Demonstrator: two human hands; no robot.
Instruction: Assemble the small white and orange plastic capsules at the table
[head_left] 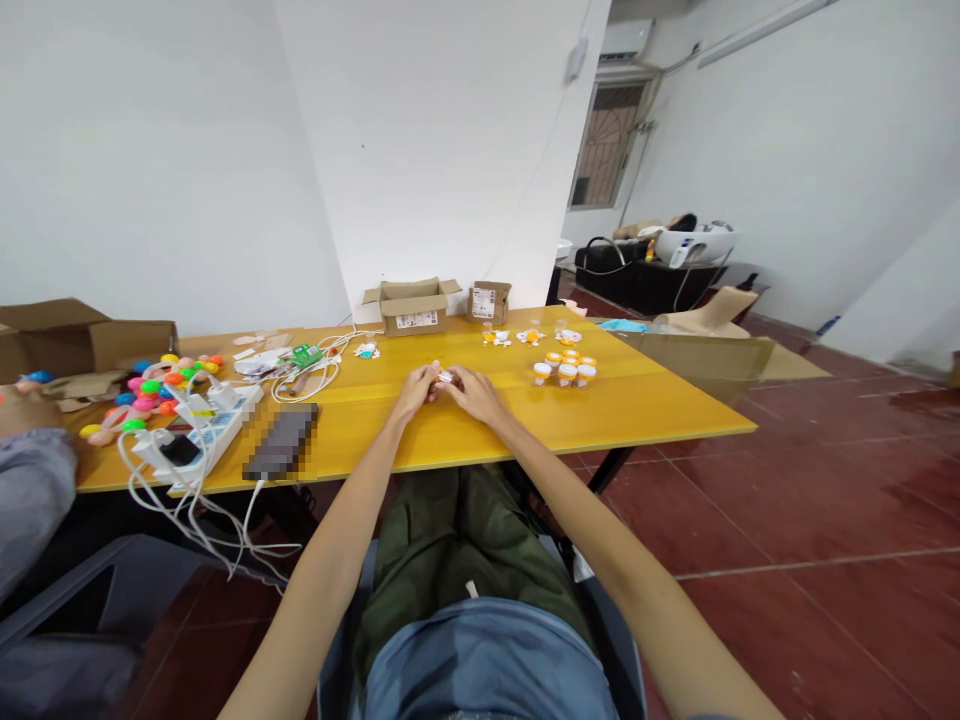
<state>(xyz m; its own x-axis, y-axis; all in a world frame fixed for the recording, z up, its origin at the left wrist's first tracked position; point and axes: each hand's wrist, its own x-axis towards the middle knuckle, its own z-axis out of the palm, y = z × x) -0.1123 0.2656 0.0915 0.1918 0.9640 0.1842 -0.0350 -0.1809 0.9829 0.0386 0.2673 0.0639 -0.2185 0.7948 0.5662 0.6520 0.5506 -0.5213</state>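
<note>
My left hand and my right hand meet above the yellow table, fingers closed around a small orange-and-white piece. Most of that piece is covered by the fingers, so its exact kind does not show. To the right of my hands stands a cluster of small clear cups with orange and white parts. Farther back lie little piles of orange and white pieces, with more pieces and a further pile beside them.
An open cardboard box and a smaller box stand by the wall. On the left are a power strip with tangled white cables, a dark blurred-out device and colourful plastic balls. Another person's sleeve shows at the left edge.
</note>
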